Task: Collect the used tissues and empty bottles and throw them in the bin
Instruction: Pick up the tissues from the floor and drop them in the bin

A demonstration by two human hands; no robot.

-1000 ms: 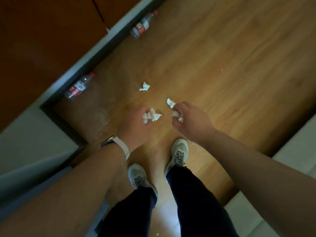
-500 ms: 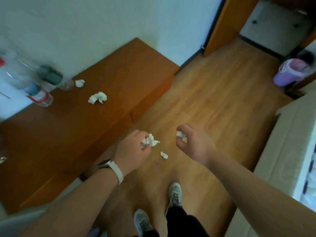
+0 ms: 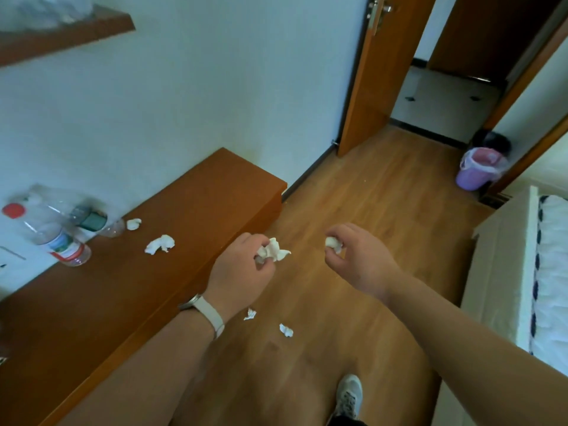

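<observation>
Centre of the frame: the left hand curls its fingers round a crumpled white paper tissue; just right of it the right hand pinches a small white tissue wad at its fingertips; below them two torn white tissue scraps lie on the light wooden plank floor; at left, on the low brown wooden cabinet, sit two more crumpled white tissues, beside a clear plastic bottle with a red cap and a clear bottle with a dark green label; the round purple bin with a pink liner stands at upper right, well apart from both hands.
</observation>
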